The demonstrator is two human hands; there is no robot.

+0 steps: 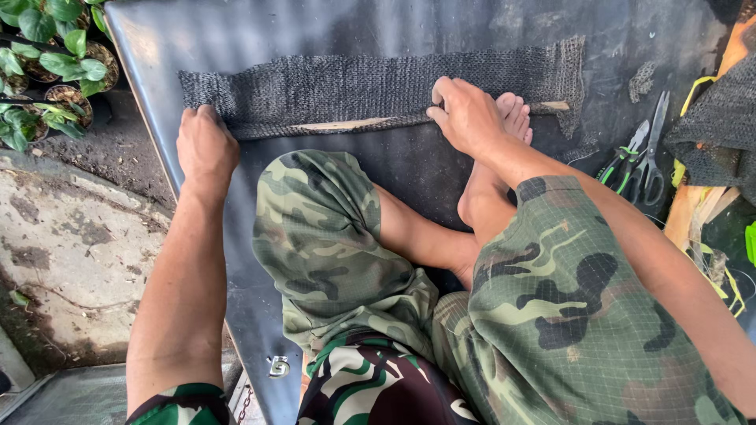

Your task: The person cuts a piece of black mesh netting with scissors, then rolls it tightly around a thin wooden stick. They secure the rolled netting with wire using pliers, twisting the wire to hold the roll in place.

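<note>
A long strip of dark grey mesh netting lies stretched across a dark mat, running from left to right along the upper part of the view. A thin pale wooden stick shows along the strip's lower edge, partly wrapped in the mesh.

The left hand rests on the strip's lower left corner, fingers curled down and closed over the folded edge of the netting. The right hand presses on the strip further right, fingers bent and pinching the mesh edge between thumb and fingertips. Just beside that hand, touching the mat, is a bare foot, its toes at the edge of the strip.

The person sits cross-legged on the mat in camouflage shorts, knees spread wide.

To the right, on the mat, lie a pair of scissors and green-handled pliers, close together. Past them sits a heap of more dark netting.

At the top left, off the mat, stand small potted plants with green leaves, above a cracked concrete floor.
</note>
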